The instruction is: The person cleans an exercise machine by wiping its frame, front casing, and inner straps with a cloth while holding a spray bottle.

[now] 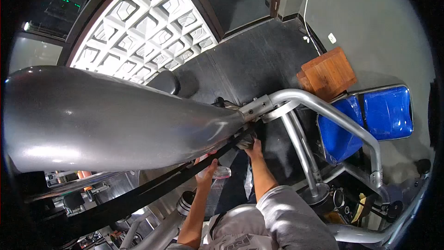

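A large glossy grey metal housing [115,120] of a gym machine stretches across the view, with a black belt [152,187] running beneath it. Below the housing, my left hand [206,169] is closed around a clear plastic bottle [223,172]; part of the hand is hidden by the belt and housing. My right hand [254,149] grips a greyish-brown cloth [244,142] close to where the housing meets a silver tube frame [300,96]. Its fingertips are partly hidden, and I cannot tell whether the cloth presses on the metal.
A blue padded chair [387,112] stands at the right beside a wooden box [330,71]. Silver legs [300,150] of the machine come down to my right. Further off are a white patterned block wall [143,28] and a dark doorway [236,0].
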`<state>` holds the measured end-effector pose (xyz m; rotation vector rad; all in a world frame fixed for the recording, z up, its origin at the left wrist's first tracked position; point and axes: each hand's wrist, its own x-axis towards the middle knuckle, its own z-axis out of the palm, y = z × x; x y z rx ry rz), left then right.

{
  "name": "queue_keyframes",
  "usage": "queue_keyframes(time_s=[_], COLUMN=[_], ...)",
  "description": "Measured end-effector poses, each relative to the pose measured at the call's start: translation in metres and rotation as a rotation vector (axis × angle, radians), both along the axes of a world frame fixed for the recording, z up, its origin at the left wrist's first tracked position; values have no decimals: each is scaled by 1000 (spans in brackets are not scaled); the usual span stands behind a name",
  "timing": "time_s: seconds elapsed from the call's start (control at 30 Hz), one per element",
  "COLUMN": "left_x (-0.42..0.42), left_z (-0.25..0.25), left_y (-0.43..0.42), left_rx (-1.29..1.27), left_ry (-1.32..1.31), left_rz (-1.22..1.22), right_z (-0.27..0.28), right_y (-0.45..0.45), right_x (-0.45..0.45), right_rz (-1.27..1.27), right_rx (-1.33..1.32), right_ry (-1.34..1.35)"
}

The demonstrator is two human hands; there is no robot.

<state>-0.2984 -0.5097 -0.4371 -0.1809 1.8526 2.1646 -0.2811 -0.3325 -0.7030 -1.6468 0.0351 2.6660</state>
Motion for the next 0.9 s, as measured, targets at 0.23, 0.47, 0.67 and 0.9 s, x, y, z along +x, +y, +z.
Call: queue_keyframes(time_s=[0.23,0.47,0.67,0.9], left_x=[-16,-25,-28,-27], left_z=[26,32,24,45], left_y=[28,40,42,52], left_rx=[-48,-195,-73,-177], left_ry=[51,61,62,43], left_rz=[-23,-68,-42,-134], right_z=[38,104,151,143], right_y=[30,52,58,61], right_x=[-5,-18,-14,-2], right_rz=[-46,335,529,584], right_rx=[6,-17,-213,-65], right_ry=[510,171,465,440])
